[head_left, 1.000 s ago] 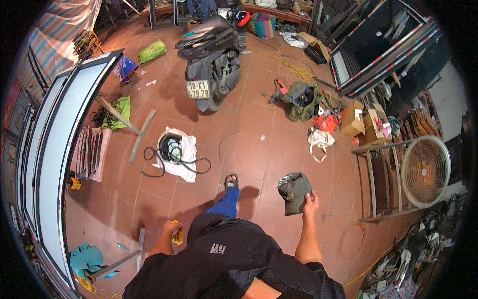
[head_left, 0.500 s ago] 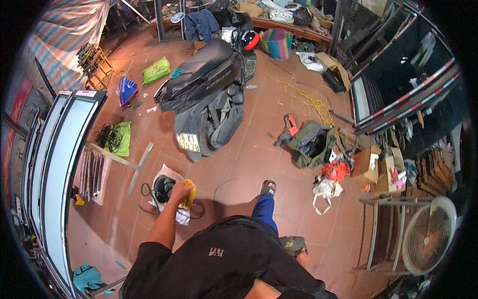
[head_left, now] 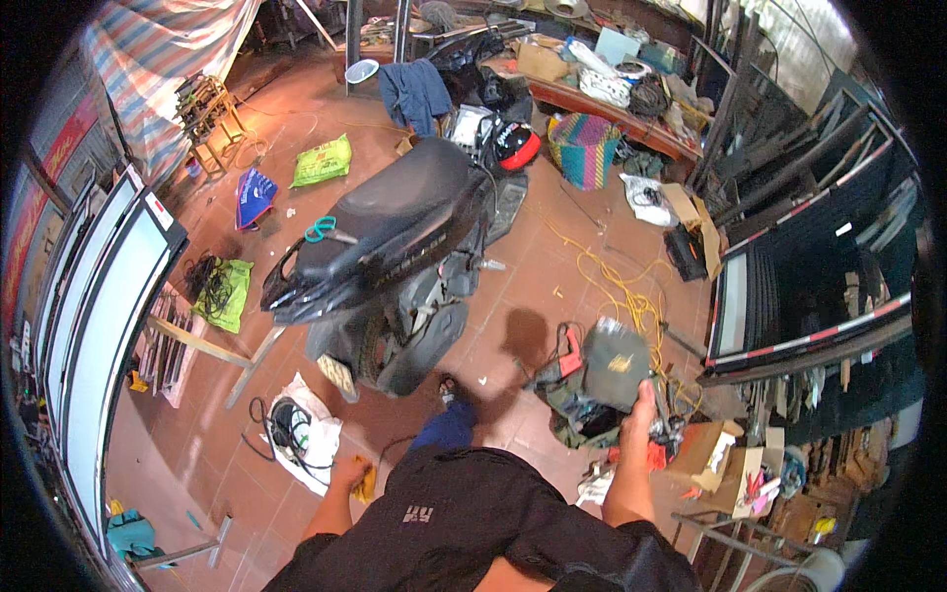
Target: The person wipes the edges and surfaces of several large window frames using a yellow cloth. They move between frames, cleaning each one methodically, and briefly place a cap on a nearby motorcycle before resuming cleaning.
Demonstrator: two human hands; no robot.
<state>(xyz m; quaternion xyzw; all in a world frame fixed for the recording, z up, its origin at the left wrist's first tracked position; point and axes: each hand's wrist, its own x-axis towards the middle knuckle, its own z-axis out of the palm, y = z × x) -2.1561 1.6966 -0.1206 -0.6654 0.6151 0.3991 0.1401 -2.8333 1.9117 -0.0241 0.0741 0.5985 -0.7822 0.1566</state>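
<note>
My left hand (head_left: pixel 346 475) is low beside my body, its fingers closed on a yellow object (head_left: pixel 366 483) whose kind I cannot make out. A white sack (head_left: pixel 318 446) with black cable (head_left: pixel 286 419) on it lies on the floor beyond that hand. Out in front on the right, my right hand (head_left: pixel 639 407) grips the near edge of a flat, dark grey-green case (head_left: pixel 618 363) with a small yellowish print. The case hangs over an open green tool bag (head_left: pixel 575 412) and hides part of it. A red-handled tool (head_left: pixel 570 351) lies just left of the case.
A dark motorbike (head_left: pixel 395 237) stands ahead, turquoise scissors (head_left: pixel 321 229) on its tail. Yellow cord (head_left: pixel 621 286) coils on the tiled floor (head_left: pixel 493 335). Glazed panels (head_left: pixel 109 326) lean at left, a dark framed panel (head_left: pixel 819 286) at right. Cardboard boxes (head_left: pixel 705 459) stand near right.
My right hand has swung the case from low beside my body up and forward over the tool bag. My left hand has drawn back from the white sack with the yellow object. I have stepped forward.
</note>
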